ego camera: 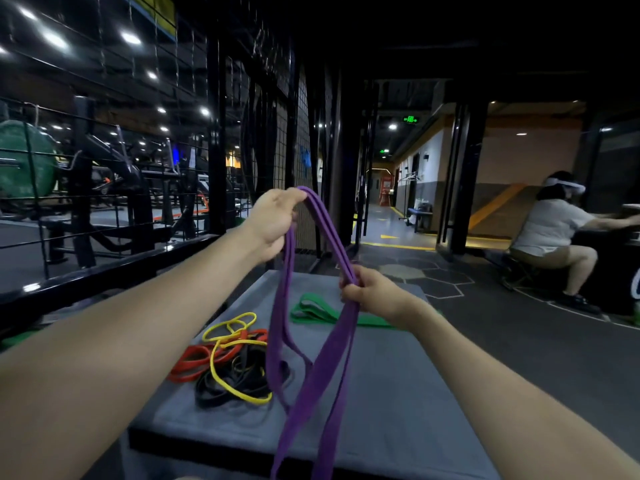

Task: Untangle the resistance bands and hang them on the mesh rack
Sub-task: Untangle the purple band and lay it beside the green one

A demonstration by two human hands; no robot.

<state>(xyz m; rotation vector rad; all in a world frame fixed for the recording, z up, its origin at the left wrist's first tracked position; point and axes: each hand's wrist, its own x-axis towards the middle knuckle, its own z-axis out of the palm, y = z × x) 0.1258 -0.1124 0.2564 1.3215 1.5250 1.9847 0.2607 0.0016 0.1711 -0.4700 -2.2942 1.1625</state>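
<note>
We hold the purple band [313, 375] up over the grey mat [398, 393], left hand [273, 223] and right hand [375, 294] both closed on it; other bands [228, 358] lie tangled below, mesh rack [277, 140] beyond.

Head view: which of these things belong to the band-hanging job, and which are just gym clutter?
Part of the job:
- purple band, held up by left hand and right hand
- green band on the grey platform
- yellow band, red bands and black bands, tangled together
- mesh rack

Just about:
- green weight plate
- seated person
</note>
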